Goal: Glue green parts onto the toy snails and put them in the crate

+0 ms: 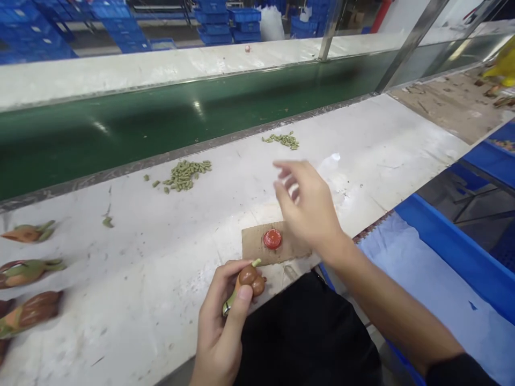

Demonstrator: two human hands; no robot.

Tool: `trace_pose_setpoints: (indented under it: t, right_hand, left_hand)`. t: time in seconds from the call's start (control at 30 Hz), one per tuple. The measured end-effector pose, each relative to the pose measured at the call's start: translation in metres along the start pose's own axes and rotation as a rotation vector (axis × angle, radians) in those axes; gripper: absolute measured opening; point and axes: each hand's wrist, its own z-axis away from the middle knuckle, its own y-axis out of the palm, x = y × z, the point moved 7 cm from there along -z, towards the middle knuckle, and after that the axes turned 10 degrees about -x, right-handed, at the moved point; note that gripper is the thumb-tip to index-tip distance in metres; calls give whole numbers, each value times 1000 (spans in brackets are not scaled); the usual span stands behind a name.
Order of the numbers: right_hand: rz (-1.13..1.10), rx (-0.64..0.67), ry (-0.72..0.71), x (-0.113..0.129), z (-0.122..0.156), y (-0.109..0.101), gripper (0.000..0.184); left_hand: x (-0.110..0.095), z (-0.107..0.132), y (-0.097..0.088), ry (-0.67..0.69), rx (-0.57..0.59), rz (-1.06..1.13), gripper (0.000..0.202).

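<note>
My left hand (225,316) is closed around a small brown and green figure (248,280), held near the front edge of the white worktable (161,257). Just beyond it lies a piece of brown cardboard (257,244) with a small red round cap (272,238) on it. My right hand (308,206) hovers above the cardboard's right end, fingers spread and slightly blurred, holding nothing that I can see. Further out lie two heaps of small green pieces, one at the left (185,175) and one at the back (284,140).
Several finished brown and green figures (28,271) lie at the table's left edge. A green conveyor belt (161,123) runs behind the table. A blue bin with a pale liner (442,252) stands at the right. Blue crates (225,21) are stacked far behind.
</note>
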Motion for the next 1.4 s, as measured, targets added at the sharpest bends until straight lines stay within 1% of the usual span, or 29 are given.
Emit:
trace_pose_setpoints:
  t: [0.03, 0.13, 0.2, 0.27, 0.37, 0.5, 0.53, 0.63, 0.67, 0.7, 0.73, 0.87, 0.93, 1.03, 1.17, 1.27, 1.4]
  right_hand:
    - [139, 30, 17, -15, -22, 13, 49]
    - [253, 25, 103, -54, -77, 45, 64]
    - [292, 24, 151, -73, -100, 62, 66]
    - [323, 34, 178, -85, -110, 72, 59]
    - [341, 71, 167, -93, -106, 80, 40]
    - [310, 159, 51, -93, -84, 82, 33]
    - [291, 176, 17, -92, -78, 80, 34]
    - [230, 189, -57, -91, -68, 68, 65]
    - [216, 181, -67, -91, -67, 63, 73]
    - [209, 170, -71, -93, -67, 58, 76]
    - [207, 157, -71, -94, -67, 54, 76]
    - [235, 106, -59, -98, -67, 42, 56]
    - [252, 94, -64, -97, -62, 37, 49]
    - [264, 110, -81, -94, -51, 31, 46]
    - [271, 158, -81, -92, -39, 27, 39]
    - [278, 179, -55, -92, -38, 27, 33]
    - [279, 192, -22, -90, -43, 31, 29]
  left_hand:
    - [-1, 0, 1, 6, 9, 2, 33]
    - [-3, 2, 3, 17, 32, -1, 32]
    - [-4, 3, 3, 24, 51, -23, 34]
    - [-5, 4, 3, 30, 71, -42, 37]
    - [-6, 5, 3, 36, 83, -58, 38]
    - [-7, 4, 2, 63, 76, -85, 39]
    - [-8, 4, 2, 77, 80, -94, 39]
    - [-7, 4, 3, 103, 103, -106, 37]
    - [-7, 4, 3, 103, 111, -101, 37]
    - [-6, 4, 4, 100, 118, -90, 36]
    - [-6, 4, 4, 92, 122, -78, 36]
    - [-6, 5, 4, 52, 109, -50, 38]
    - [-5, 6, 4, 11, 105, -21, 41]
    - [-4, 6, 6, -33, 112, 29, 44]
    - [-2, 3, 5, -27, 83, 66, 41]
    - [0, 1, 4, -21, 62, 55, 41]
    - [0, -1, 2, 4, 50, 8, 43]
